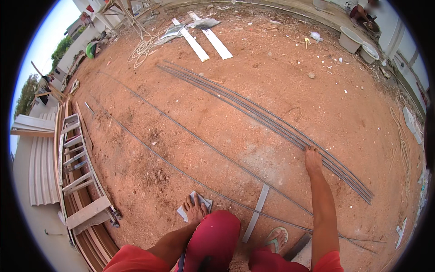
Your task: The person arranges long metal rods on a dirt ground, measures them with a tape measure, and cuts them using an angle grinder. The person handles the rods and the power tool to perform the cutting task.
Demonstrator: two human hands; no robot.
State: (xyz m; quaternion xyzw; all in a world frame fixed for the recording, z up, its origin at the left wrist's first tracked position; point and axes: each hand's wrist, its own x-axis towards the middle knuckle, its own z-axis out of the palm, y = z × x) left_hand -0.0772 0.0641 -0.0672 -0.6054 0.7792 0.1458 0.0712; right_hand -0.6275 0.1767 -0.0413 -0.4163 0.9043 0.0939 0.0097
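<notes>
A bundle of several long, thin steel rods (272,127) lies slantwise across the reddish dirt. My right hand (312,159) reaches out to it, fingers closed round at least one rod; exactly how many is hidden. Low at the centre, my left hand (195,211) lies flat with fingers spread on a grey tile-like slab (181,214), beside my bent knee. Two more rods, a farther one (181,124) and a nearer one (149,147), lie apart between my hands. A flat grey strip (256,213) lies crosswise near their right ends, by my sandalled foot (277,238).
On the left, a ladder (74,152) rests on long brown boards (96,242). Two white boards (192,43) and coiled rope (140,53) lie at the far side. Tubs (351,38) stand at the far right, near a crouching person (361,15). More rope (404,136) lies along the right.
</notes>
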